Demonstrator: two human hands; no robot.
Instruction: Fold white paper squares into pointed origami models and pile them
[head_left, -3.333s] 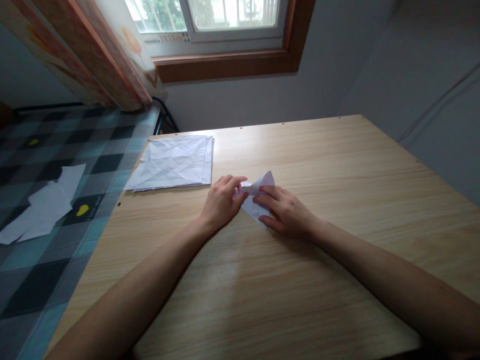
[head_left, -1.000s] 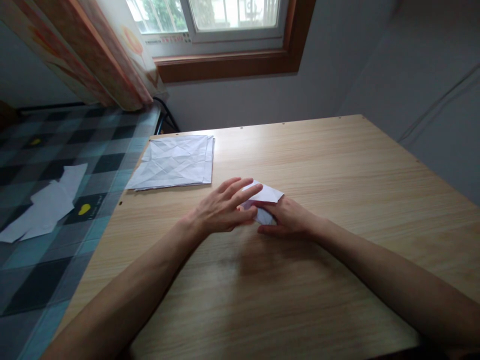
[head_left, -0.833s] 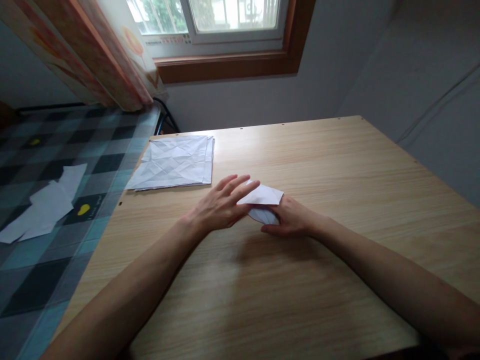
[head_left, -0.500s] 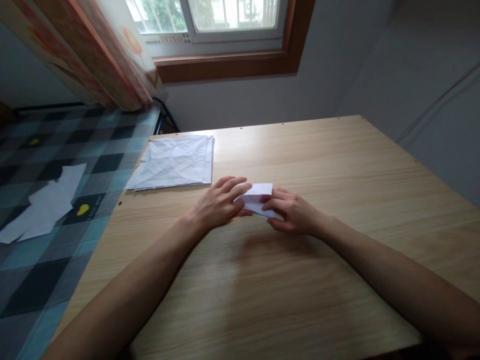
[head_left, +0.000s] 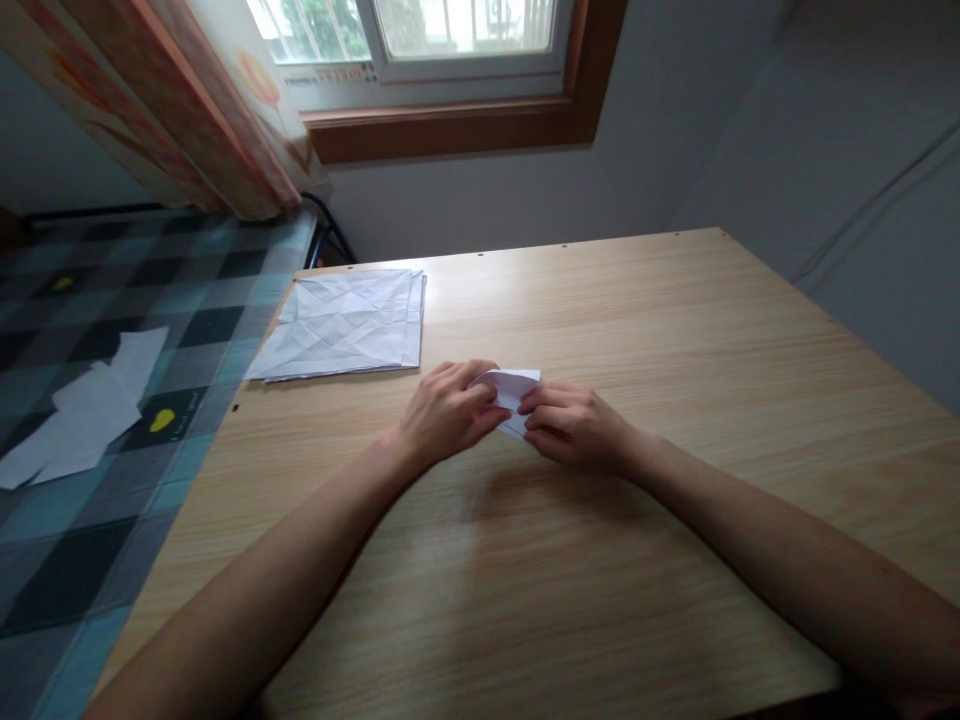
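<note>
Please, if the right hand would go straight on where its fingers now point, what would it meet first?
The folded white paper, which the right hand touches at its fingertips; just beyond, roughly in line, is the left hand, gripping the paper's other side. Exact depth is hard to judge here.

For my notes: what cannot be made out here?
In the head view:
- Parts of the small folded white paper: covered by the bare left hand and right hand.
- Most underlayers of the creased white paper stack: covered by its top.
- Top of grey-framed glass window: cut by upper edge.
- Its printed lettering: too small.
</note>
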